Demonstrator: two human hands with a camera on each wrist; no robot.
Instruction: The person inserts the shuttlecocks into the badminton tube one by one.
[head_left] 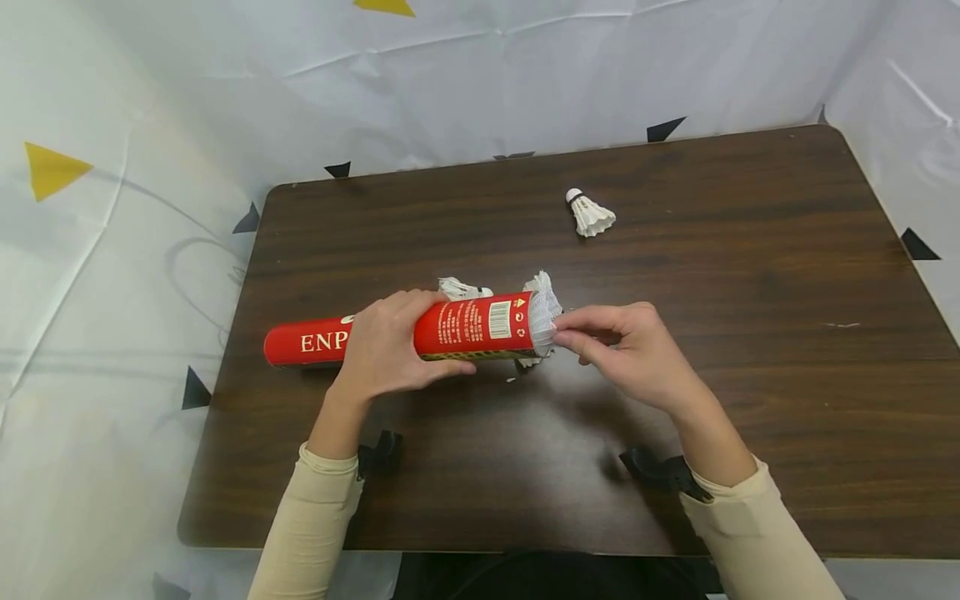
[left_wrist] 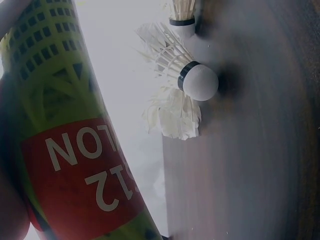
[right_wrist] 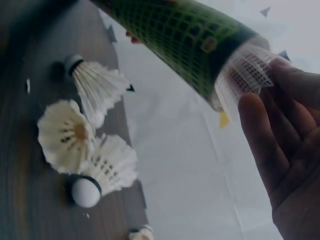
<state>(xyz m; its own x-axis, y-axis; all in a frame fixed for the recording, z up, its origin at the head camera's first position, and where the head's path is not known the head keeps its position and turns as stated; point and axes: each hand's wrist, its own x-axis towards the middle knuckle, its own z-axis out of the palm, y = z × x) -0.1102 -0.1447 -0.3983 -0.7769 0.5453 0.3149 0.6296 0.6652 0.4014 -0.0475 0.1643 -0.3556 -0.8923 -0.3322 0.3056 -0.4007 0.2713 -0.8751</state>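
Note:
My left hand point(head_left: 386, 342) grips a red shuttlecock tube point(head_left: 480, 325) round its middle, holding it sideways over the table with its mouth towards the right. A white mesh shuttlecock skirt point(right_wrist: 242, 75) sticks out of that mouth; its head is hidden inside the tube. With thumb and forefinger, my right hand point(head_left: 637, 350) pinches the rim of this skirt. Below and behind the tube lie feather shuttlecocks, one point(head_left: 462, 289) partly covered by it in the head view. The right wrist view shows three in a cluster, including a shuttlecock point(right_wrist: 115, 165) with its white head facing the camera.
Another feather shuttlecock point(head_left: 588, 214) lies alone farther back on the dark wooden table point(head_left: 750, 333). White sheeting point(head_left: 487, 92) with yellow and black triangles surrounds the table's back and sides. Small white scraps lie on the tabletop near the tube.

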